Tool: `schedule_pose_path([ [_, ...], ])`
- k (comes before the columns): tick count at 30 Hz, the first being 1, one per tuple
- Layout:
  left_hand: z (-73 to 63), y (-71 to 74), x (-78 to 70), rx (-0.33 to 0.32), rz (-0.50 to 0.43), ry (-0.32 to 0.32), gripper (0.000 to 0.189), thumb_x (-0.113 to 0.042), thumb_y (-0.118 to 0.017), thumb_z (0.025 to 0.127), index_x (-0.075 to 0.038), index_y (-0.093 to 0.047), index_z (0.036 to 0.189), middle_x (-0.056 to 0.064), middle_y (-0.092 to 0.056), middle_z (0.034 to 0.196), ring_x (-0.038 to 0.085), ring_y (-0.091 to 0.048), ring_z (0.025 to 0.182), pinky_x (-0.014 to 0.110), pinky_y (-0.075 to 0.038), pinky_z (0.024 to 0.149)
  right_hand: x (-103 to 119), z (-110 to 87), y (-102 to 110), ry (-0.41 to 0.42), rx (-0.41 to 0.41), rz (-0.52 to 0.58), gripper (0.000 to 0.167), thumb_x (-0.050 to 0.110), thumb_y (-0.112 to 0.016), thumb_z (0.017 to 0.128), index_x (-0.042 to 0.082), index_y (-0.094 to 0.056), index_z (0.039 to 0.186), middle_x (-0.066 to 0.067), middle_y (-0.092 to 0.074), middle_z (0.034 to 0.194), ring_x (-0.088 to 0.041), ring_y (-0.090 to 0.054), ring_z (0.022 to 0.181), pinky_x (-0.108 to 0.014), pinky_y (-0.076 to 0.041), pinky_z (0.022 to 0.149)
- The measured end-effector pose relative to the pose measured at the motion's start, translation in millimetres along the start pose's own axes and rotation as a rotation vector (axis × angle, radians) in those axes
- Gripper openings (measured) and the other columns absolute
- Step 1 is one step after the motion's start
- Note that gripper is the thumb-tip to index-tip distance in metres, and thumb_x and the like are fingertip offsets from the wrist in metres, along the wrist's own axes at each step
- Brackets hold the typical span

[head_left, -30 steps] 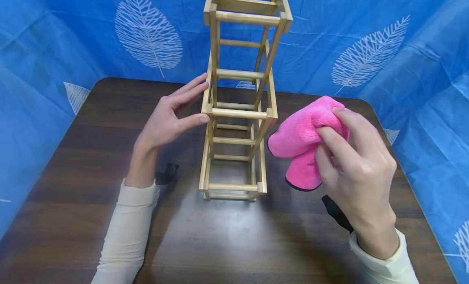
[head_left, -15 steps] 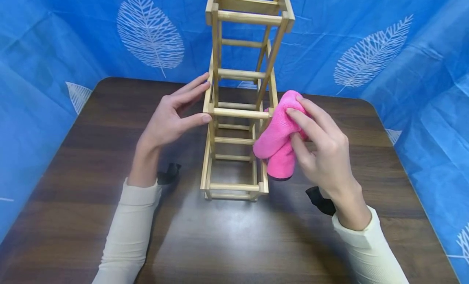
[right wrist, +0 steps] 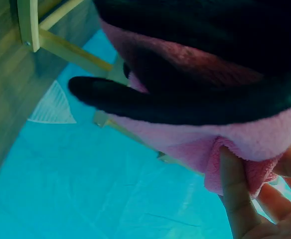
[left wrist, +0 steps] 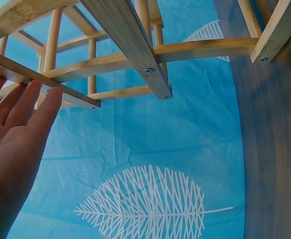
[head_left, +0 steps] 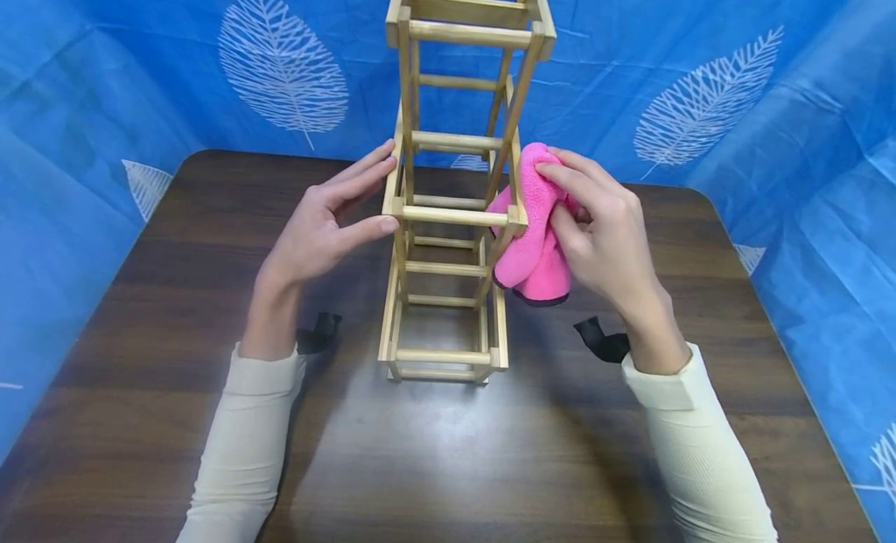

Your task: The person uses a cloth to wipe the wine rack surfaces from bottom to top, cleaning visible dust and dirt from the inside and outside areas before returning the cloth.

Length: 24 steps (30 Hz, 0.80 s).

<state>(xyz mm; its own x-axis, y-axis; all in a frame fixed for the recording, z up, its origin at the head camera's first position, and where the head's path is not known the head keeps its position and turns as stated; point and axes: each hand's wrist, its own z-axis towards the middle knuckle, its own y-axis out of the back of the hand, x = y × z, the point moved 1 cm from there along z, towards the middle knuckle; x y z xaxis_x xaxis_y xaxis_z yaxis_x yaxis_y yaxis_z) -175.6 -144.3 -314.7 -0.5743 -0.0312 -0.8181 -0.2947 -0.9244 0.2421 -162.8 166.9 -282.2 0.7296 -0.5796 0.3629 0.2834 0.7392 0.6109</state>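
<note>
A tall wooden rack [head_left: 448,215] of bars and tiers stands upright on the table. My left hand [head_left: 322,224] rests its fingertips and thumb against the rack's left side, fingers fairly straight; the left wrist view shows the fingertips [left wrist: 51,102] on a side rail. In my right hand [head_left: 605,232] a pink cloth [head_left: 532,216] with dark edging is pinched in a bunch. The cloth lies against the rack's right side at the middle tier, part of it behind the front right post. Up close in the right wrist view, the cloth [right wrist: 185,144] covers most of the rack.
The dark wood table [head_left: 434,465] has rounded far corners. Blue sheeting [head_left: 588,84] with white leaf prints hangs behind and at both sides. Black straps [head_left: 603,342] show near both wrists. The rack's top runs beyond the head view's upper edge.
My right hand has moved left and away from me, bringing the pink cloth from beside the rack onto its right side. The left hand stays where it was.
</note>
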Motion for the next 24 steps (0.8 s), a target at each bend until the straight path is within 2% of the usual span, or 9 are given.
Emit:
schedule_pose_path([
  [3,0.2,0.2,-0.7,-0.003,0.003,0.0,0.061,0.003,-0.072,0.087,-0.004,-0.049,0.143,0.007,-0.038,0.155,0.02,-0.033,0.143,0.036,-0.032,0.114,-5,4.6,-5,-0.053,-0.025,0.03,0.038,-0.009,-0.059,0.087,-0.002,-0.067,0.124,-0.014,-0.061,0.131,-0.017,-0.049,0.068,-0.019,-0.035,0.054],
  [6,0.0,1.4,-1.9,-0.009,0.006,0.003,0.061,0.004,-0.072,0.086,-0.004,-0.05,0.143,0.007,-0.039,0.155,0.02,-0.034,0.142,0.035,-0.032,0.114,-9,10.8,-9,-0.103,-0.042,0.055,0.038,-0.008,-0.059,0.088,0.001,-0.068,0.125,-0.012,-0.062,0.131,-0.016,-0.048,0.067,-0.019,-0.037,0.053],
  [13,-2.3,1.3,-2.6,0.001,0.006,0.014,0.061,0.003,-0.072,0.087,-0.004,-0.049,0.144,0.007,-0.037,0.156,0.02,-0.033,0.143,0.035,-0.032,0.114,-19,21.3,-20,-0.178,-0.077,0.062,0.039,-0.009,-0.054,0.09,0.002,-0.068,0.125,-0.015,-0.062,0.128,-0.02,-0.058,0.092,-0.02,-0.038,0.054],
  [17,-1.4,0.9,-3.0,0.01,0.055,0.005,0.064,0.004,-0.072,0.087,-0.006,-0.048,0.145,0.005,-0.037,0.156,0.018,-0.031,0.144,0.035,-0.03,0.115,-20,19.0,-26,-0.197,-0.093,0.074,0.039,-0.009,-0.053,0.091,0.001,-0.067,0.126,-0.017,-0.061,0.129,-0.021,-0.057,0.09,-0.021,-0.038,0.056],
  [20,0.0,0.6,-3.3,0.016,0.138,-0.002,0.066,0.003,-0.073,0.086,-0.009,-0.048,0.146,0.001,-0.037,0.156,0.015,-0.031,0.144,0.034,-0.029,0.115,-20,13.8,-26,-0.237,-0.055,0.134,0.041,-0.008,-0.052,0.092,0.002,-0.064,0.13,-0.014,-0.058,0.134,-0.018,-0.055,0.086,-0.022,-0.038,0.057],
  [22,0.4,0.4,-3.4,0.017,0.181,-0.001,0.067,0.002,-0.074,0.086,-0.011,-0.048,0.146,-0.002,-0.038,0.156,0.013,-0.031,0.143,0.034,-0.029,0.115,-19,10.8,-23,-0.281,-0.012,0.208,0.043,-0.006,-0.051,0.093,0.004,-0.062,0.133,-0.009,-0.055,0.139,-0.017,-0.056,0.096,-0.021,-0.043,0.062],
  [24,0.3,0.2,-3.4,0.015,0.203,0.006,0.067,0.002,-0.074,0.086,-0.011,-0.049,0.146,-0.003,-0.038,0.155,0.012,-0.031,0.143,0.034,-0.029,0.115,-18,8.0,-20,-0.333,0.038,0.288,0.043,-0.003,-0.05,0.095,0.005,-0.059,0.136,-0.007,-0.05,0.144,-0.017,-0.055,0.111,-0.021,-0.05,0.076],
])
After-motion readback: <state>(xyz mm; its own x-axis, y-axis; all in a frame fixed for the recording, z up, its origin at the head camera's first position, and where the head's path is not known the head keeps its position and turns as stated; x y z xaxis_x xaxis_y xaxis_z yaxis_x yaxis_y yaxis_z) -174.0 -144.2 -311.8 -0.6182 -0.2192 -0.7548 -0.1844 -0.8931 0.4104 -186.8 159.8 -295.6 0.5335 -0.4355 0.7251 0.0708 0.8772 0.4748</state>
